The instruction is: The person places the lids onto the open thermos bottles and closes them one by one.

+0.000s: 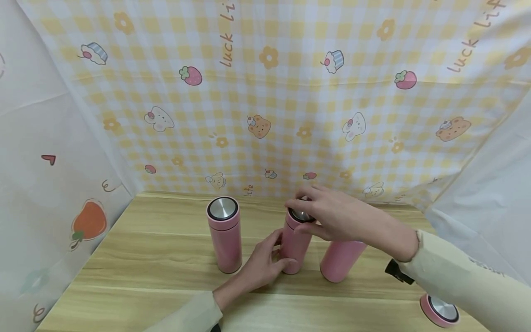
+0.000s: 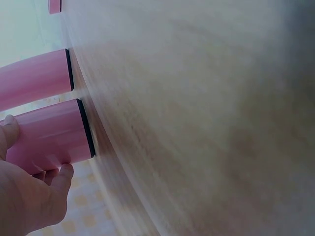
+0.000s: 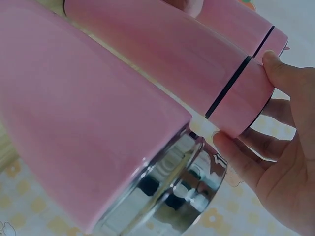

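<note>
A pink thermos bottle (image 1: 295, 246) stands upright in the middle of the table. My left hand (image 1: 264, 262) grips its lower body, thumb on the near side. From above, my right hand (image 1: 340, 213) holds that bottle's pink lid (image 3: 243, 101) by the rim, its fingers spread around it. In the right wrist view the lid sits against the body with a dark line between them. Beside it on the right is a lidless pink bottle (image 1: 342, 262), its neck hidden by my right arm in the head view; the right wrist view shows its bare silver neck (image 3: 162, 189).
To the left stands another pink bottle (image 1: 227, 246) with its lid on. A loose pink lid (image 1: 439, 311) lies at the table's front right, near my right sleeve. Behind the wooden table (image 1: 162, 258) hangs a yellow checked cloth (image 1: 240, 99).
</note>
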A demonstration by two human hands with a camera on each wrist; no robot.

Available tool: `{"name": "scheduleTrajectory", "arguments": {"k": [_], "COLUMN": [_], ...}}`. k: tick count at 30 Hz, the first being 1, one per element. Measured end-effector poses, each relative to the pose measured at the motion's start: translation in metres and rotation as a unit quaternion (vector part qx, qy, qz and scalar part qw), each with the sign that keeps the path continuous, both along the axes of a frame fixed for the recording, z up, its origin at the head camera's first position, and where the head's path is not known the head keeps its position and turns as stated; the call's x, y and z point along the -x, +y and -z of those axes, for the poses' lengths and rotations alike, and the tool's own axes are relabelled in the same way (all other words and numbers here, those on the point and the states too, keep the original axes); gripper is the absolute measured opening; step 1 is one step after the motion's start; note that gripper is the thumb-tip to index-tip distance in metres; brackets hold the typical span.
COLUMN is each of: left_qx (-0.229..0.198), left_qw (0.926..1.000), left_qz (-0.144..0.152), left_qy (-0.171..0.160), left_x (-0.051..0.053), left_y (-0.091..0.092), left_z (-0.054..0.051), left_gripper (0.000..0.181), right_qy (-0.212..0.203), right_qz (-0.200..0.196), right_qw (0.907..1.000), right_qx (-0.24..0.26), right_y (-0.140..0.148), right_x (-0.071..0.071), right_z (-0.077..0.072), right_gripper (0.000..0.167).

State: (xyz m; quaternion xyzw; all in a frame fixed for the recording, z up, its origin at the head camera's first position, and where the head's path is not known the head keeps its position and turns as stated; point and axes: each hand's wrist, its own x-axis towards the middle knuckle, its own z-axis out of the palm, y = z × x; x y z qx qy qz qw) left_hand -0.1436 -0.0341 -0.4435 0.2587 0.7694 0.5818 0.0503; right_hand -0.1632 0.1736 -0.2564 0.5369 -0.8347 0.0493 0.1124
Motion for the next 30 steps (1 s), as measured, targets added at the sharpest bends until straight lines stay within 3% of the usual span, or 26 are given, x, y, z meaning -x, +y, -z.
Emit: {"name": "scheduleTrajectory", "arguments": {"k": [7,12,19,30], "left_qx": [0.002,0.004,0.009,0.011], "left_qw": [1.0000,0.9999,0.9999,0.9997], "left_qz": [0.000,0.001,0.001,0.001], "left_qy": [0.005,0.010,0.010,0.024], "left_x": [0.000,0.000,0.000,0.001], "left_y": [-0.001,-0.001,-0.001,-0.001], "left_z": [0.000,0.001,0.001,0.003], "left_gripper": [0.065,0.067,0.067,0.067], "right_qy": [-0.004,-0.068,-0.154,-0.135], "right_qz": [-0.026,-0.036,-0.004,-0.001], "right_qw": [0.9996,0.9968,0.9863,0.9890], "right_qx": [0.008,-0.021,-0.059,-0.061], "right_y": [0.005,0.012,0.015,0.011], "right_x": [0.002,0.002,0.000,-0.001], "right_z": [0.002,-0.004,-0.014,-0.016], "right_gripper": [0.048,0.060,0.056,0.049]}}
